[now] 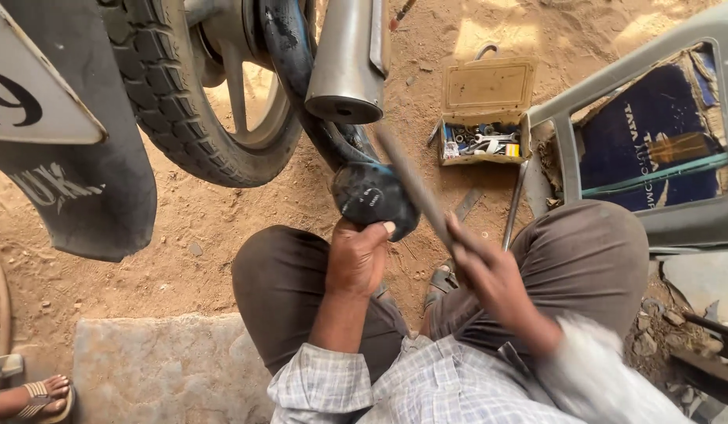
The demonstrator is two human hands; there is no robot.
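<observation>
His left hand gripped the black tube, fingers wrapped around it; his right hand clutched a blurred file.

Single head-worn view, looking steeply down and close over the person's own knees onto sandy ground; no second view.

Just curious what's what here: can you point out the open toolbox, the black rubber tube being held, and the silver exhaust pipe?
open toolbox (488, 94): head view, on its raised lid.
black rubber tube (372, 196): head view, on the folded part above the left hand.
silver exhaust pipe (347, 55): head view, mid-body.
</observation>
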